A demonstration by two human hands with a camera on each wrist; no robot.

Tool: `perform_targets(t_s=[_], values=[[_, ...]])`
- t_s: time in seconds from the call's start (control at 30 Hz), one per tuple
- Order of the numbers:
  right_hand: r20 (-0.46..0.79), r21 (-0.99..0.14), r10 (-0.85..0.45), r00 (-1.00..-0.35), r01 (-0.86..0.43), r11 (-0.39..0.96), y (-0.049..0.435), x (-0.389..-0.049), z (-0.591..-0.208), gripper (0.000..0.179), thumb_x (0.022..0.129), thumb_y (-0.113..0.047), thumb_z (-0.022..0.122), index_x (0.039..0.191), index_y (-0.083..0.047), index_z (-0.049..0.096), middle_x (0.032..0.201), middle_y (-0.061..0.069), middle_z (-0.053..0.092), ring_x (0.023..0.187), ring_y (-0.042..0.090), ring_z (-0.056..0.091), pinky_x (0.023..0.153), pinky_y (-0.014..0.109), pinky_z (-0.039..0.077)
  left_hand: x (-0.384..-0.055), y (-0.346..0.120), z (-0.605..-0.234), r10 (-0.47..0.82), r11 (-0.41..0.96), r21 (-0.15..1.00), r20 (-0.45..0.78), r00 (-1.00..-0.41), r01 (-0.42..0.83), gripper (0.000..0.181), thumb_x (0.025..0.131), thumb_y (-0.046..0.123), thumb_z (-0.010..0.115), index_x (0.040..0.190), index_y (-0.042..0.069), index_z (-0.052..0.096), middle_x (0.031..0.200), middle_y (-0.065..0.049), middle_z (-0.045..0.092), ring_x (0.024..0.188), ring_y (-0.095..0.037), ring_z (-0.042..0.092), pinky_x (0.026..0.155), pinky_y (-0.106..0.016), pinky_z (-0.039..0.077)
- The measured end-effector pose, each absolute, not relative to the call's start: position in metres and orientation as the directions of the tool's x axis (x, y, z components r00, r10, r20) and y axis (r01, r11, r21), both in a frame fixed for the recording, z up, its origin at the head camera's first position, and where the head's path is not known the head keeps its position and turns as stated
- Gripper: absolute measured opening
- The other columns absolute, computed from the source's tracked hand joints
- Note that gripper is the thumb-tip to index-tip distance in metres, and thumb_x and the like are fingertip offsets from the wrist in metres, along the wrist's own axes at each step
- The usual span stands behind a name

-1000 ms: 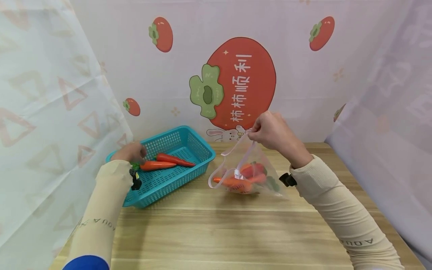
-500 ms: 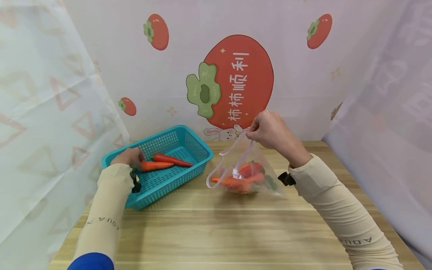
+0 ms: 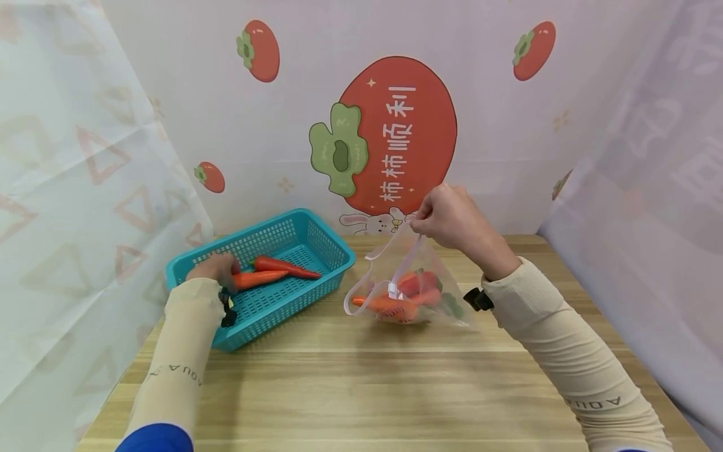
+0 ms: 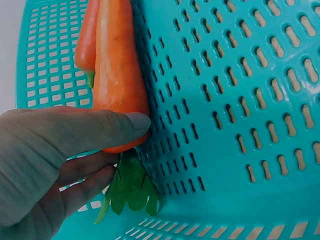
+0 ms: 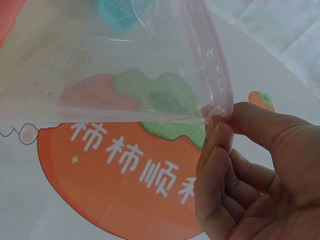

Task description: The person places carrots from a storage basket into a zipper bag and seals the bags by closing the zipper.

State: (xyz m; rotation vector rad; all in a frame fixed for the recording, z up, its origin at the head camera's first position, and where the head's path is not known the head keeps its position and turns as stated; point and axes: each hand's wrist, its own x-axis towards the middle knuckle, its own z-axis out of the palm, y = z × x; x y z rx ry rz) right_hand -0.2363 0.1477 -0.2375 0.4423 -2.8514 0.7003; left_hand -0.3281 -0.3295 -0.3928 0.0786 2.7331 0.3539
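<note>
My left hand (image 3: 216,271) is down inside the blue-green plastic basket (image 3: 333,271) and grips an orange carrot (image 4: 119,75) by its thick top end. In the left wrist view the thumb lies across the carrot, with green leaves (image 4: 131,185) showing below the fingers. Beside this carrot lies a red chili pepper (image 3: 285,267). Up at the right, my right hand (image 3: 452,216) pinches the upper corner of a clear zip bag (image 5: 165,45) with a pink edge and a white slider (image 3: 393,290). Inside the bag are an orange carrot (image 3: 390,306) and red vegetables (image 3: 418,284).
Both basket and bag are on a wood-grain table (image 3: 361,389). Behind them rises a pale backdrop (image 3: 480,37) printed with persimmons, and cloth walls (image 3: 73,188) flank both sides.
My left hand has lowered into the basket and taken hold of the carrot's leafy end. My right hand keeps holding up the bag's corner. The head view has shifted slightly.
</note>
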Motion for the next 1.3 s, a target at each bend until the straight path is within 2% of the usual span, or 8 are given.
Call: perform_targets(t_s=[0.3,0.47,0.67,0.87,1.17,1.3], values=[[0.236,-0.433,-0.245,-0.94,-0.328,0.84,0.149,-0.233,-0.238,0.035,0.094,-0.012,0.075,0.059,-0.008,0.067,0.059,0.004,0.067,0.052,0.015,0.043,0.053,0.03,0.036,-0.324,-0.328,-0.389,0.127,0.968,0.247,-0.352,-0.927,0.039,0.037,0.088,0.011,0.082,0.122,-0.001,0.069,0.117,-0.023,0.067,0.098,-0.036,0.056,0.079,-0.044,0.057],[0.233,-0.432,-0.24,-0.942,-0.321,0.842,0.149,-0.232,-0.237,0.031,0.093,-0.013,0.075,0.063,-0.006,0.071,0.063,0.004,0.07,0.053,0.016,0.046,0.053,0.03,0.038,-0.322,-0.327,-0.385,0.192,0.961,0.25,-0.315,-0.929,0.114,0.035,0.089,0.017,0.082,0.119,0.0,0.073,0.11,-0.019,0.069,0.095,-0.032,0.058,0.077,-0.041,0.056],[0.24,-0.429,-0.241,-0.94,-0.325,0.842,0.149,-0.231,-0.236,0.035,0.093,-0.013,0.076,0.059,-0.009,0.067,0.059,0.004,0.066,0.053,0.016,0.045,0.054,0.03,0.038,-0.321,-0.323,-0.384,0.286,0.936,0.287,-0.273,-0.919,0.205,0.029,0.09,0.024,0.082,0.109,0.003,0.075,0.098,-0.01,0.068,0.089,-0.027,0.056,0.072,-0.034,0.05],[0.232,-0.429,-0.248,-0.941,-0.328,0.842,0.15,-0.229,-0.236,0.032,0.094,-0.013,0.075,0.063,-0.006,0.07,0.059,0.003,0.066,0.055,0.016,0.047,0.054,0.03,0.04,-0.315,-0.32,-0.382,0.351,0.911,0.305,-0.219,-0.91,0.278,0.028,0.091,0.025,0.081,0.107,0.003,0.076,0.095,-0.009,0.068,0.085,-0.024,0.054,0.068,-0.032,0.047],[0.218,-0.432,-0.247,-0.944,-0.321,0.843,0.151,-0.229,-0.236,0.03,0.094,-0.013,0.076,0.064,-0.007,0.072,0.063,0.004,0.069,0.057,0.017,0.05,0.056,0.03,0.041,-0.308,-0.32,-0.361,0.414,0.873,0.341,-0.145,-0.898,0.348,0.038,0.093,0.024,0.082,0.118,-0.004,0.074,0.102,-0.014,0.075,0.084,-0.022,0.063,0.076,-0.038,0.056],[0.221,-0.433,-0.243,-0.945,-0.318,0.843,0.151,-0.229,-0.235,0.028,0.093,-0.013,0.076,0.066,-0.007,0.074,0.063,0.006,0.07,0.057,0.016,0.049,0.055,0.03,0.04,-0.306,-0.319,-0.352,0.44,0.861,0.332,-0.104,-0.892,0.386,0.035,0.092,0.022,0.082,0.115,-0.003,0.075,0.1,-0.013,0.076,0.083,-0.021,0.063,0.077,-0.039,0.056]])
